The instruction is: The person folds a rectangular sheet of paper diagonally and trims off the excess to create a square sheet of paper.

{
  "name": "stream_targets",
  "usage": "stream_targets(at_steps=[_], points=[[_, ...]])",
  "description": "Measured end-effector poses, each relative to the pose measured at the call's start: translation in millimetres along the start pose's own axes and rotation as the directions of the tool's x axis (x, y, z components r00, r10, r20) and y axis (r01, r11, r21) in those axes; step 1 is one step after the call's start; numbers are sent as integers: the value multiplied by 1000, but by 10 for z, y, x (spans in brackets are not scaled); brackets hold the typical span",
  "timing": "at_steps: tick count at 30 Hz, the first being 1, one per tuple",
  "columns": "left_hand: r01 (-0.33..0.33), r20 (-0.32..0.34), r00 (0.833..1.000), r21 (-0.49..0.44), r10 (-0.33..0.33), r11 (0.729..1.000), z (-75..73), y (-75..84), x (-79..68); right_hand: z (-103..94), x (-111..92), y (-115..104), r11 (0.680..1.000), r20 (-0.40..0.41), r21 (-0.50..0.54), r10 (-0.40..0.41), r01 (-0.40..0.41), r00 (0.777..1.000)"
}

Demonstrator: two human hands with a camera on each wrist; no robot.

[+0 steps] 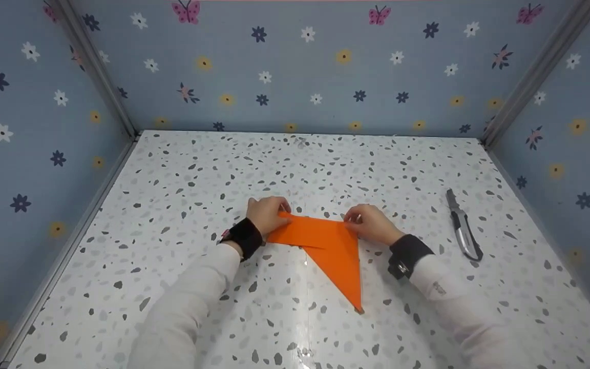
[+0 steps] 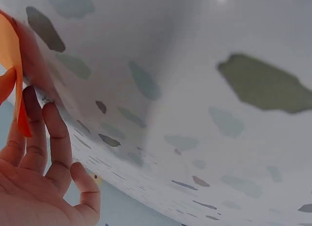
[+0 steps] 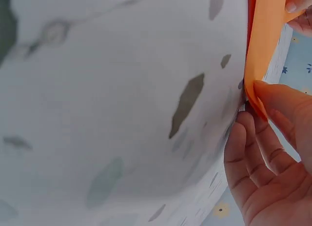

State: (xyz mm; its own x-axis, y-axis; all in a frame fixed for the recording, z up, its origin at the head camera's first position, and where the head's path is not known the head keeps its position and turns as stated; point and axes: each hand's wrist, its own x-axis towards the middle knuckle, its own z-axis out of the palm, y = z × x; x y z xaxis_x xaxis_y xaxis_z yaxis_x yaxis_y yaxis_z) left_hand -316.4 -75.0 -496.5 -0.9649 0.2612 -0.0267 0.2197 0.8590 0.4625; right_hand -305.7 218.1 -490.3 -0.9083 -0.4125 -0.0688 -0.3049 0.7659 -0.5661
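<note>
Orange folded paper (image 1: 337, 245) stretches between the fingers — left hand (image 1: 267, 214) pinching one end, right hand (image 1: 374, 224) pinching a corner.

Tabletop (image 1: 213, 171): wht w/ dk & lt grey specks, far edge + both far corners in view; glare streak down the mid., twd near side. Grey/blk utility knife (image 1: 464, 233) lies nr R edge, well apart from paper, narrow end twd far edge. Orange paper (image 1: 333, 243), folded, is mid-table btwn L & R edges; can't tell how much rests on surface; pointed corner twd near edge.
</note>
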Motion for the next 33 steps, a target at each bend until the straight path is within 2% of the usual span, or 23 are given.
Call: stream_targets(at_steps=[3, 6, 9, 13, 16, 20, 23, 27, 30, 33], points=[[-33, -37, 999, 69, 36, 997, 15, 47, -33, 27, -18, -63, 994, -32, -106, -23, 19, 999], [-101, -59, 992, 162, 111, 982, 42, 107, -62, 70, -28, -126, 973, -60, -216, -96, 81, 994], [-179, -46, 979, 257, 197, 950, 71, 175, -86, 119, -33, -190, 944, -46, -302, -152, 132, 987], [-245, -12, 964, 355, 267, 902, 106, 236, -118, 185, -33, -256, 918, 13, -368, -154, 148, 988], [-276, 6, 953, 436, 304, 857, 127, 251, -143, 221, -28, -284, 915, 41, -379, -132, 137, 990], [-311, 21, 933, 550, 360, 775, 152, 251, -167, 244, -19, -305, 922, 49, -367, -111, 122, 993], [-325, 40, 924, 607, 381, 725, 174, 262, -178, 250, -24, -306, 895, 54, -416, -154, 163, 987], [-326, 89, 926, 675, 366, 661, 201, 306, -190, 264, -39, -293, 822, 55, -515, -249, 241, 967], [-326, 128, 929, 728, 348, 603, 230, 346, -203, 277, -44, -286, 802, 47, -541, -272, 253, 961], [-320, 149, 932, 766, 330, 558, 266, 381, -211, 287, -45, -288, 798, 44, -549, -269, 248, 962]])
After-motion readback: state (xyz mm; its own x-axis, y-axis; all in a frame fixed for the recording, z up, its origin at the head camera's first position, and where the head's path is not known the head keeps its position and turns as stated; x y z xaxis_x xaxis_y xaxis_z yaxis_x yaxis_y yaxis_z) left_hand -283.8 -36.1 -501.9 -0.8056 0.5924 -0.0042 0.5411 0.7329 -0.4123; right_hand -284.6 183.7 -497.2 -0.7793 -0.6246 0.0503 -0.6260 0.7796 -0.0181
